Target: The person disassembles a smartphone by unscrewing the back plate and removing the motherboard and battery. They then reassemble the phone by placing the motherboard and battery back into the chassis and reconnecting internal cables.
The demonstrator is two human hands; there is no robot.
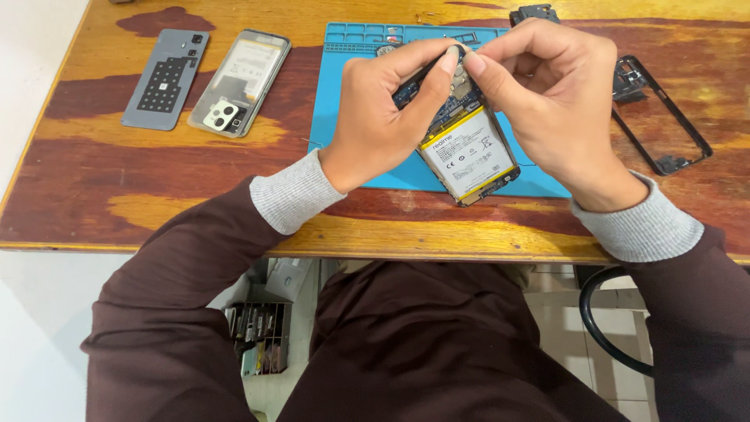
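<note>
Left hand (pixel 391 117) and right hand (pixel 547 94) meet over the top end of an opened phone (pixel 467 152). Left hand: fingers curled around the phone's left edge, forefinger and thumb closed on a small dark part at the upper end; what the part is cannot be told. Right hand: fingers bent inward, forefinger tip touching the left forefinger tip at the same spot, also pinched shut there.

Opened phone: back off, white battery with yellow band facing up, circuit board visible above it between the fingers. Tilted, lower end resting on the blue work mat (pixel 344 101), near the mat's front edge. Upper end raised in the hands.

Blue work mat: lies on the wooden table (pixel 156 211), small tray compartments along its far rim.

Left of the mat, well apart from the hands: a clear phone case (pixel 241 82) with a camera cut-out, lying flat; just beside it, further left, a grey back cover (pixel 166 78) with a dark patterned patch, inner side up.

Right of the mat: a black phone frame (pixel 664 117), empty, lying flat near the right hand. A small dark part (pixel 533 13) at the far table edge, behind the right hand.

Sleeves dark brown with grey cuffs.
</note>
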